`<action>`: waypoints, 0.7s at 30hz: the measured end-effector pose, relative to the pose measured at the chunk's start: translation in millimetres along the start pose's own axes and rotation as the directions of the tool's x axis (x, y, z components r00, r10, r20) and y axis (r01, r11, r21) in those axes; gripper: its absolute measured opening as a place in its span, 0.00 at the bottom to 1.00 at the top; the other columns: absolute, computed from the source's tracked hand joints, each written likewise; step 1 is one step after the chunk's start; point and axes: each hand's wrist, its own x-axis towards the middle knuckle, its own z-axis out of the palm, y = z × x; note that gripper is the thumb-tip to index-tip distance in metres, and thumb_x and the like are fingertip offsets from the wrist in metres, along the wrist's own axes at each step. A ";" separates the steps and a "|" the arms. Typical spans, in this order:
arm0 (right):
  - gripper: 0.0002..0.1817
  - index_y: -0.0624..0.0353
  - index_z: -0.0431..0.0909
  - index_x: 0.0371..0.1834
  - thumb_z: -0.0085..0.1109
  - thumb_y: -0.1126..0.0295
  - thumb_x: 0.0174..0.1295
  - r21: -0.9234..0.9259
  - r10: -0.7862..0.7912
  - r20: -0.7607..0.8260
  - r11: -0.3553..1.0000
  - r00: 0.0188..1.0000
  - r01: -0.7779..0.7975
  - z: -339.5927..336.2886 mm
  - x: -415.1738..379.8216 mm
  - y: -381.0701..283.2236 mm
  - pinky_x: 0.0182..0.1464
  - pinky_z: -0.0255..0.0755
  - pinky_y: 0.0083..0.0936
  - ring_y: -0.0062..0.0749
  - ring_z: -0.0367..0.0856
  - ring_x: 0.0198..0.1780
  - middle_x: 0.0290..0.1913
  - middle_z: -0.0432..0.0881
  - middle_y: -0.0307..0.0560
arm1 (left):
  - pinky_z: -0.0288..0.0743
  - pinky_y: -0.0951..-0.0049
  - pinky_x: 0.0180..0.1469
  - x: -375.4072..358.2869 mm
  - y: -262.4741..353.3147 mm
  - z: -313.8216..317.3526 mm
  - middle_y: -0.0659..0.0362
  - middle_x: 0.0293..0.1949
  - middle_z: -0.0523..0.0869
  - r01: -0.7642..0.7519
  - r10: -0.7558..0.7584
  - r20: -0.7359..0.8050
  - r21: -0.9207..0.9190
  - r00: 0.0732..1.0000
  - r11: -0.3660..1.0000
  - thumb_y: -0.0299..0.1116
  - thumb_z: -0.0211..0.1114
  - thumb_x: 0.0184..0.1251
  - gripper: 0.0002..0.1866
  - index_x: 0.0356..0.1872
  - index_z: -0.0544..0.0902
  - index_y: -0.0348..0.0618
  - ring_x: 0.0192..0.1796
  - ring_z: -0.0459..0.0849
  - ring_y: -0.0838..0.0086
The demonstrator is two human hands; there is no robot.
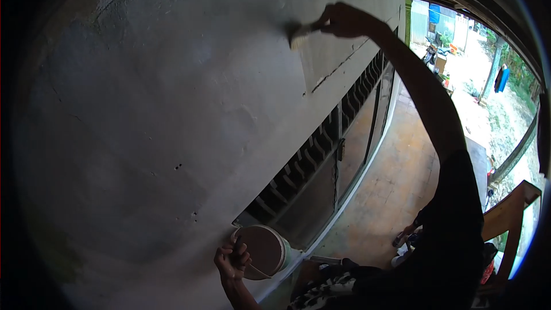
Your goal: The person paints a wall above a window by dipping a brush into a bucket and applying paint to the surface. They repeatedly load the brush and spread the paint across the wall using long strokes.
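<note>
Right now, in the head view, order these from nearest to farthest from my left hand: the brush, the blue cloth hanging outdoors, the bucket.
1. Bucket: right at your left hand, low in the view.
2. Brush: up against the wall, in your right hand.
3. Blue cloth: outdoors, far right.

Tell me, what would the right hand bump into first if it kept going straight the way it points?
Probably the wall. The right hand holds a brush, whose bristles seem to touch it, though one view leaves the exact gap unclear.
</note>
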 end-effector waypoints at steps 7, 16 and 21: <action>0.15 0.53 0.82 0.45 0.59 0.60 0.57 0.110 -0.029 -0.622 0.986 0.783 0.125 -46.0 66.2 6.7 0.35 0.75 0.32 0.41 0.82 0.29 0.29 0.83 0.53 | 0.43 0.79 0.15 -1.7 -0.6 16.4 0.65 0.18 0.54 0.012 -0.013 0.035 0.006 0.999 1.000 0.39 0.49 0.46 0.09 0.20 0.59 0.53 0.14 0.48 0.79; 0.17 0.46 0.80 0.50 0.50 0.69 0.59 0.255 0.121 0.071 0.957 0.990 -0.136 131.1 -121.0 -67.9 0.36 0.77 0.35 0.45 0.82 0.28 0.27 0.81 0.55 | 0.48 0.77 0.16 2.8 -7.9 7.9 0.65 0.17 0.55 0.017 -0.013 0.102 -0.036 0.995 0.999 0.39 0.49 0.45 0.16 0.37 0.69 0.46 0.13 0.50 0.79; 0.15 0.47 0.81 0.47 0.52 0.66 0.58 0.071 0.123 0.391 0.984 0.912 -0.163 118.5 -111.4 -55.7 0.47 0.74 0.39 0.44 0.79 0.41 0.36 0.80 0.52 | 0.47 0.77 0.16 4.2 -7.0 5.1 0.65 0.17 0.55 0.039 -0.034 0.125 -0.036 0.992 0.999 0.39 0.50 0.45 0.16 0.37 0.69 0.47 0.13 0.49 0.80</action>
